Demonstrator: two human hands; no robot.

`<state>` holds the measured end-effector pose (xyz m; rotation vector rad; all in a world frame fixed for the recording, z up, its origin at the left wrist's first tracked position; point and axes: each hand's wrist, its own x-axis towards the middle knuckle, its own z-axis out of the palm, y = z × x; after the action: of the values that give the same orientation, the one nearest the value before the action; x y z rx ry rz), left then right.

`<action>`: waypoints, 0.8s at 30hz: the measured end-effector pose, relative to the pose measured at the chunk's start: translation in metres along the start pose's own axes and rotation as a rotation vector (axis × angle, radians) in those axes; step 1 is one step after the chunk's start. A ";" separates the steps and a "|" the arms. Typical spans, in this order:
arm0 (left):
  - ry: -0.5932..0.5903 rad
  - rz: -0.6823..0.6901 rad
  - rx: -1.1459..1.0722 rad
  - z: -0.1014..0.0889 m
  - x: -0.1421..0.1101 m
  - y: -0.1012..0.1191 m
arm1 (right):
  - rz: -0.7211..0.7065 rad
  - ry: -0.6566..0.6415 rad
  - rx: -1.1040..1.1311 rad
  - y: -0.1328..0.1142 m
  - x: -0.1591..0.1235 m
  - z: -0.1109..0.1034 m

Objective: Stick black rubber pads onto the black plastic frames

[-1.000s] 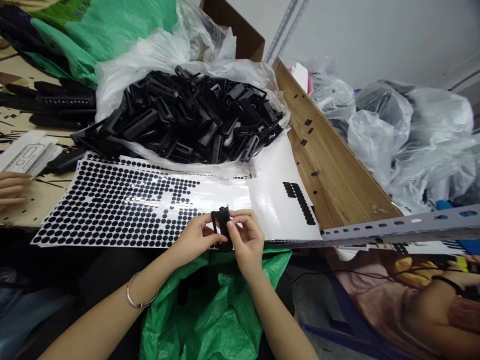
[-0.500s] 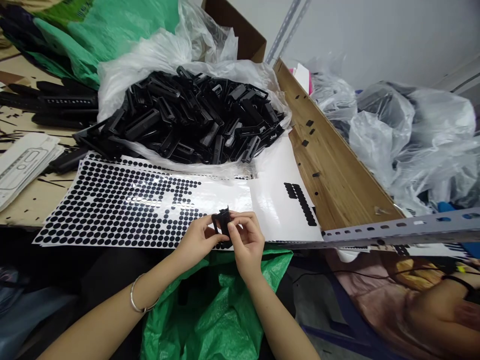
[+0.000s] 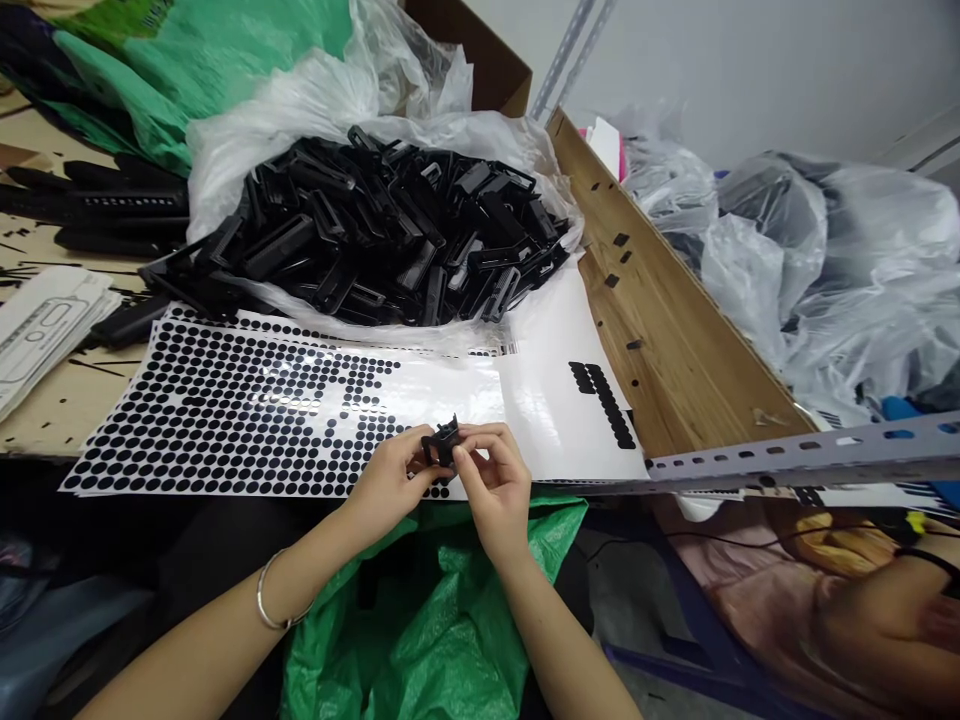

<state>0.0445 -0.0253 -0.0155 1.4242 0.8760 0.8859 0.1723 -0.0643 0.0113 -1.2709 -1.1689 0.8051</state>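
Note:
Between my two hands is a small black plastic part [image 3: 444,443], with thin prongs at its top. My left hand [image 3: 394,480] pinches it from the left, and my right hand [image 3: 493,480] grips its right side with thumb and fingers. Both hands are closed on it above the front edge of a white sheet of round black stickers [image 3: 225,410]. Beneath them a green woven bag [image 3: 442,620] hangs open. Behind the sheet, a clear plastic bag [image 3: 285,110] spills a heap of similar-looking black plastic parts [image 3: 390,230].
A wooden board [image 3: 660,330] and a perforated metal rail [image 3: 825,440] border the right side. Beyond them lie filled clear plastic bags [image 3: 862,260]. Printed white cards [image 3: 49,325] are stacked at left. Another person's arm [image 3: 877,590] shows at lower right.
The black part has tilted between my fingers, its lower end rising. My hands stay nearly in place. Another person's hand at the left cards has gone out of view.

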 end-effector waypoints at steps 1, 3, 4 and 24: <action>0.004 -0.002 0.000 0.000 0.000 0.000 | 0.008 -0.005 0.001 0.000 0.000 -0.001; 0.008 0.006 -0.003 0.000 0.001 -0.001 | 0.024 -0.015 -0.002 -0.001 0.000 -0.002; 0.006 0.014 -0.005 0.000 0.001 -0.001 | 0.031 -0.021 -0.006 -0.002 0.001 -0.003; 0.015 -0.097 -0.091 0.004 -0.001 -0.008 | 0.178 -0.047 0.020 0.010 0.009 -0.008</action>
<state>0.0477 -0.0278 -0.0240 1.2876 0.8973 0.8529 0.1838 -0.0569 0.0039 -1.3590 -1.0921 0.9794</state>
